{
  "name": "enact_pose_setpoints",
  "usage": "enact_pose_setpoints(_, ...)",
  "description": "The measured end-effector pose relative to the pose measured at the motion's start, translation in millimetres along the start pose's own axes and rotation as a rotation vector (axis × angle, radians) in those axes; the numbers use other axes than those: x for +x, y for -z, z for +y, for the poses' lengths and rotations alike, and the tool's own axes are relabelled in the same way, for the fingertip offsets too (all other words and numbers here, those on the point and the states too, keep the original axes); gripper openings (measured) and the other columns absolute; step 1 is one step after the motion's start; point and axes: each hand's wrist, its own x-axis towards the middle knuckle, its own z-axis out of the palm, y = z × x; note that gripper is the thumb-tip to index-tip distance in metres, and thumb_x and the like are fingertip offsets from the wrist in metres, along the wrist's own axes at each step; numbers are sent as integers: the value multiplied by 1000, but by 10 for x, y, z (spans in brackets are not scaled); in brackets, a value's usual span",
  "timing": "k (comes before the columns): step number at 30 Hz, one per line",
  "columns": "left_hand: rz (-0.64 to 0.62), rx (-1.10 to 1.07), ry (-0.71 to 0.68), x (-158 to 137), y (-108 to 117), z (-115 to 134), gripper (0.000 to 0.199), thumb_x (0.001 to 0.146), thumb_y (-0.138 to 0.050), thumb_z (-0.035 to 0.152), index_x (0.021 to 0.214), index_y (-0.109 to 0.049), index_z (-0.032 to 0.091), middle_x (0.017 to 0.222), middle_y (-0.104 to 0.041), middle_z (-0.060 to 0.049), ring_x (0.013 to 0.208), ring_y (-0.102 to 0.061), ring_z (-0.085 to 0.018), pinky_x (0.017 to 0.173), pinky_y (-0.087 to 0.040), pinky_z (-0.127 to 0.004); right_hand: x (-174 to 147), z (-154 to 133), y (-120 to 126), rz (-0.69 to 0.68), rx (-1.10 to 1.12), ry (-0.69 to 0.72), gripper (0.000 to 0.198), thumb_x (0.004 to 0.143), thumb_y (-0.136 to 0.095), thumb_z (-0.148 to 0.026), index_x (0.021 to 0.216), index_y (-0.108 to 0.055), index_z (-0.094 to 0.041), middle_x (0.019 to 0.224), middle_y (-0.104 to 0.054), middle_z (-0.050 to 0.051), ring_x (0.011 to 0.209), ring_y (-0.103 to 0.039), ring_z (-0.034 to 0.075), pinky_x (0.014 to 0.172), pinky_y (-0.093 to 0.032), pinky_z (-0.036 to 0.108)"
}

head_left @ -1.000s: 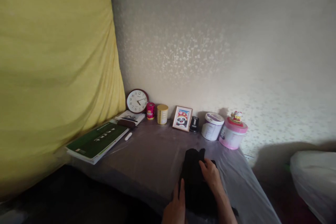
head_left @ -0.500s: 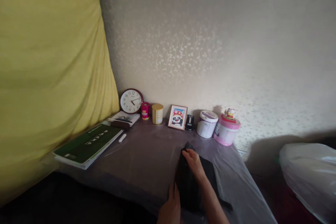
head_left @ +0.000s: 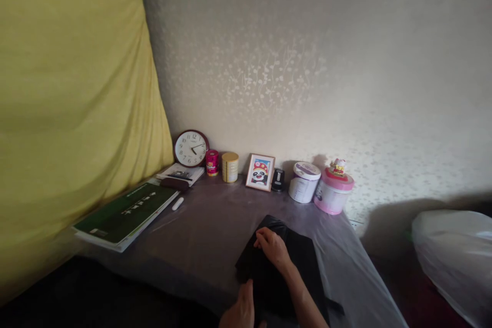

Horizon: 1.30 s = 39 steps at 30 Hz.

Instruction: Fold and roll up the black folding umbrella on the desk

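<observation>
A black fabric item lies folded on the front right part of the cloth-covered table, its left flap spread out flat. A strap-like strip sticks out at its lower right. Over the flap is my right hand, its fingers curled in and nothing visible gripped in them. My left hand is near the fabric's lower left edge, fingers stretched out and pointing forward. Part of the fabric is hidden under my right forearm.
A clock, a red can, a yellow-lidded can, a panda picture frame, a black stapler-like object, a white tub and a pink tub line the wall. A green book lies left.
The raised left edge of the black fabric has come down and spread leftward. My right hand has moved slightly left and nearer, off the fabric's top edge. My left hand has shifted left.
</observation>
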Motion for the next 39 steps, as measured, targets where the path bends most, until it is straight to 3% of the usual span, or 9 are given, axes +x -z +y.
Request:
enact_pose_setpoints(4,287,93,-179,13,-1,-52,59,66,-59,27,123,-47,14,129,-50,-17,116,-51,-28,91,-47,-34,-64,52,-16,8,33,73,25,86,-39,-29,90,-63,-21,71,-70,-1,68,-63,14,66,-43,22)
enact_pose_setpoints(8,458,228,-383,177,-54,40,73,65,-62,27,133,-36,19,141,-38,-13,122,-45,-30,97,-43,-42,-154,54,-2,5,28,150,28,88,-38,-29,94,-65,-21,77,-70,0,75,-63,14,71,-44,23)
enact_pose_setpoints(10,455,289,-413,280,-154,73,66,74,-52,17,136,-30,19,140,-41,-11,124,-42,-27,98,-43,-40,-215,30,20,-14,7,209,28,89,-39,-29,97,-65,-22,81,-70,0,79,-63,14,74,-45,23)
enact_pose_setpoints(14,332,251,-303,390,-370,110,57,80,-40,6,134,-36,24,138,-43,-7,126,-40,-28,99,-42,-42,-320,2,79,-16,-88,373,25,89,-44,-27,93,-69,-25,87,-71,0,89,-60,16,82,-44,27)
enact_pose_setpoints(19,369,175,-189,356,-445,181,57,83,-37,3,135,-34,27,141,-39,-6,130,-34,-28,104,-38,-43,-234,146,126,28,-192,487,27,91,-42,-25,93,-69,-23,97,-70,2,106,-54,19,95,-38,34)
enact_pose_setpoints(25,298,185,-163,356,-421,192,68,78,-28,-8,135,-29,29,141,-37,-5,131,-30,-27,105,-36,-43,189,434,139,52,-313,413,29,91,-40,-26,94,-69,-23,106,-68,3,115,-50,22,103,-28,44)
enact_pose_setpoints(30,265,195,-102,352,-397,234,69,77,-22,-10,133,-31,29,141,-37,-6,131,-31,-25,105,-37,-40,477,520,278,140,-339,264,31,92,-36,-25,96,-67,-19,105,-68,7,106,-56,20,95,-38,37)
enact_pose_setpoints(34,286,168,-140,354,-426,232,68,78,-23,-8,134,-27,30,140,-39,-6,130,-31,-27,105,-38,-41,302,378,354,256,-277,274,35,93,-32,-28,104,-63,-16,110,-65,11,109,-54,22,97,-37,39)
enact_pose_setpoints(39,294,145,-132,368,-443,218,66,79,-24,-6,134,-25,31,139,-39,-5,129,-33,-27,104,-39,-40,-117,244,231,32,-161,401,36,94,-33,-32,91,-68,-23,94,-70,3,112,-53,19,100,-36,35)
